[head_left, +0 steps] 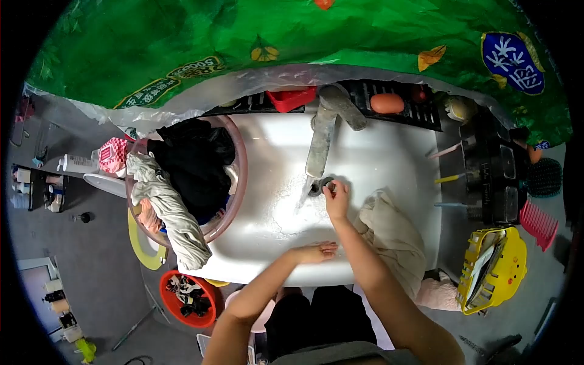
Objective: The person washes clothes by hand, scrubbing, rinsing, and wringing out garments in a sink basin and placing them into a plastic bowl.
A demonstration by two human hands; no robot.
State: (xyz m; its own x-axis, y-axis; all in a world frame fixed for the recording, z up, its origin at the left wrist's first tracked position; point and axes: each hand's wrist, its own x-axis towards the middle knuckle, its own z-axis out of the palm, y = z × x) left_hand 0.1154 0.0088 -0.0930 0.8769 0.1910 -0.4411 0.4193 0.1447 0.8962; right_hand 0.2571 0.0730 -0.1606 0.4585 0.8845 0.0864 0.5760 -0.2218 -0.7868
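Water runs from the grey faucet (pixel 320 146) into the white sink (pixel 274 243). My right hand (pixel 337 201) is at the drain, its fingers pinched on a dark round drain stopper (pixel 328 182) that sits tilted beside the drain hole (pixel 314 190). Near the front of the basin is my left hand (pixel 314 251), flat with fingers stretched out and nothing in it. A wet beige cloth (pixel 394 237) lies over the basin's right side, next to my right forearm.
At left, a clear basin (pixel 242 182) holds dark clothes (pixel 194 164) and a twisted pale garment (pixel 173 213). Behind the faucet lies an orange soap bar (pixel 387 103). A yellow basket (pixel 496 274) stands at right. Green plastic packaging (pixel 365 36) hangs across the top.
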